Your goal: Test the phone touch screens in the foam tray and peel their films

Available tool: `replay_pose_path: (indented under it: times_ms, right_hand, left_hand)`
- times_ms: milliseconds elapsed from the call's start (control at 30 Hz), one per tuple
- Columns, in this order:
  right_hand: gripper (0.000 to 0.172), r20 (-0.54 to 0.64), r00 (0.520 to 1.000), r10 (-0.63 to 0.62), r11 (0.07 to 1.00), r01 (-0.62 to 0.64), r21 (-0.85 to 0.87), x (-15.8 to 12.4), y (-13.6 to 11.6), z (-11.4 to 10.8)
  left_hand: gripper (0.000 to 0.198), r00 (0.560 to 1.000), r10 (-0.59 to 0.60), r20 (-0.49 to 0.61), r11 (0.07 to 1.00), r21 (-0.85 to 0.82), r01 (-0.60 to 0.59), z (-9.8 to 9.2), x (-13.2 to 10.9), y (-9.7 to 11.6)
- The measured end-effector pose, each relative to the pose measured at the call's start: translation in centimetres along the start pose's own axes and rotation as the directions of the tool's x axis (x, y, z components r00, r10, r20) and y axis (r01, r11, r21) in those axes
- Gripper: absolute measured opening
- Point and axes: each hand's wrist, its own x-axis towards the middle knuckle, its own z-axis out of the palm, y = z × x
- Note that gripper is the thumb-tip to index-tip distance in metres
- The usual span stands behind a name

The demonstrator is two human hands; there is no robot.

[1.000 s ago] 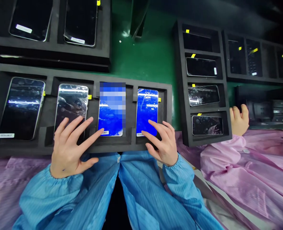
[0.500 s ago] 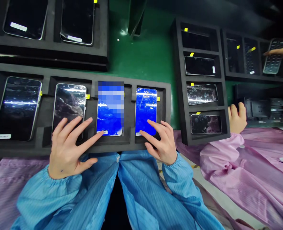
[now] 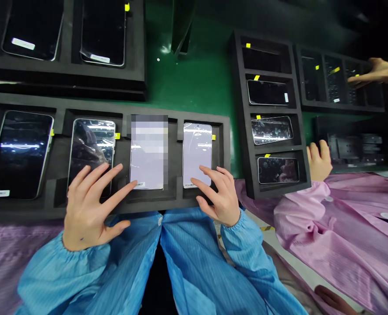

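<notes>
In front of me lies a black foam tray [image 3: 172, 199] with phones in its compartments. My left hand [image 3: 90, 205] is open, fingers spread, its index fingertip at the lower left corner of a phone with a pale lit screen [image 3: 147, 168], partly pixelated. The same hand partly covers a dark-screened phone [image 3: 92, 140]. My right hand [image 3: 220, 197] is open too, two fingertips on the screen of the rightmost phone [image 3: 197, 151], which is also lit pale. At the tray's left end rests another dark phone [image 3: 25, 153]. Yellow tabs stick out beside the phones.
A second foam tray [image 3: 65, 78] with dark phones stands at the upper left. To the right, another tray [image 3: 249, 170] holds several phones, and a further tray [image 3: 341, 103] lies behind it. A co-worker in pink has one hand [image 3: 320, 162] beside the trays and another [image 3: 382, 72] over the far one.
Both lit screens have turned from blue to pale white-lavender. My hands keep nearly the same pose. The co-worker's far hand no longer holds up a phone; it now reaches over the far tray.
</notes>
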Motion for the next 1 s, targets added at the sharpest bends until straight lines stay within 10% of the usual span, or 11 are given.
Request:
replay_pose_path:
  times_ms: [200, 367, 700, 1000]
  right_hand:
    - [0.028, 0.025, 0.98, 0.196, 0.976, -0.197, 0.096, 0.7, 0.5, -0.9]
    - [0.036, 0.057, 0.886, 0.459, 0.88, -0.446, -0.165, 3.6, 3.0, -1.1]
    - [0.026, 0.067, 0.88, 0.47, 0.872, -0.452, -0.189, 8.5, 5.1, 0.3]
    - [0.031, 0.0, 0.859, 0.511, 0.858, -0.511, -0.057, 8.8, 5.7, 1.4]
  left_hand:
    - [0.058, 0.995, -0.094, -0.023, 0.992, -0.09, 0.091, -0.2, 0.5, 0.2]
    - [0.053, 0.982, -0.174, -0.068, 0.957, -0.246, 0.153, 0.5, 2.8, 1.7]
    - [0.068, 0.992, -0.028, 0.124, 0.973, -0.222, 0.056, 6.9, 8.3, 6.8]
    - [0.068, 0.874, -0.347, 0.341, 0.739, -0.474, 0.479, 6.7, 9.3, 7.6]
